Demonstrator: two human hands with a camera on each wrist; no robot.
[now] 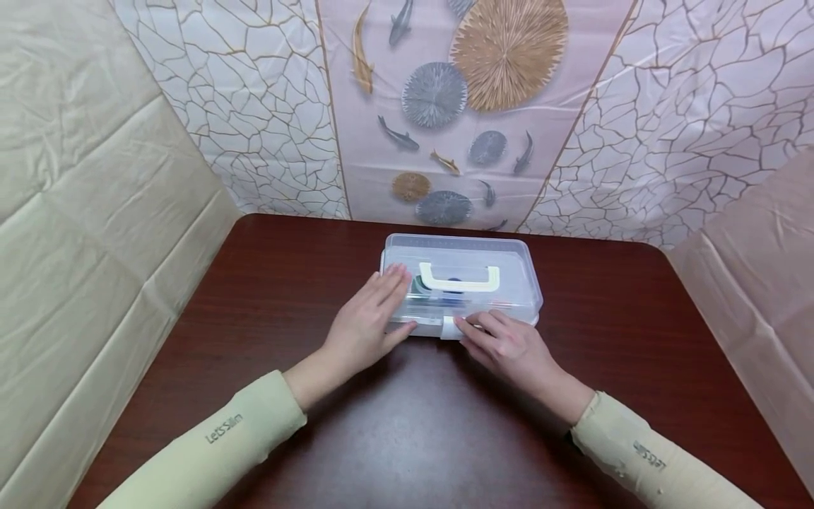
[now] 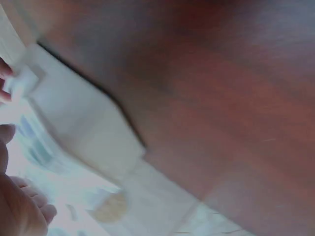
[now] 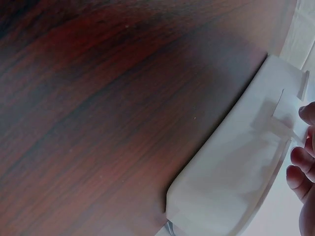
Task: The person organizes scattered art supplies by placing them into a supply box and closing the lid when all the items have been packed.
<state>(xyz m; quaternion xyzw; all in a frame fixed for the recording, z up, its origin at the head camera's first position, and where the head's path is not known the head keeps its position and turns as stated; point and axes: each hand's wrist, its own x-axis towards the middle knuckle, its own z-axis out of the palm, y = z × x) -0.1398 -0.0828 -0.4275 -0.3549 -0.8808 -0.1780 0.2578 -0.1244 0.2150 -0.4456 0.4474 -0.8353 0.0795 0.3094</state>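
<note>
A clear plastic storage box (image 1: 461,244) with a white carry handle (image 1: 461,284) lies on the table, its lid down. Green, blue and red items show dimly through the lid. My left hand (image 1: 369,318) rests on the left part of the lid, fingers extended, thumb by the front edge. At the middle of the front side is a white latch (image 1: 450,328); my right hand (image 1: 509,346) grips it with bent fingers. In the right wrist view, fingertips (image 3: 307,114) meet the edge of the latch (image 3: 289,115), above the box's pale side wall (image 3: 221,162).
The dark reddish-brown table (image 1: 305,268) has rounded far corners. A patterned fabric backdrop (image 1: 439,170) hangs close behind the box. Pale cloth walls (image 1: 95,212) flank the table on both sides.
</note>
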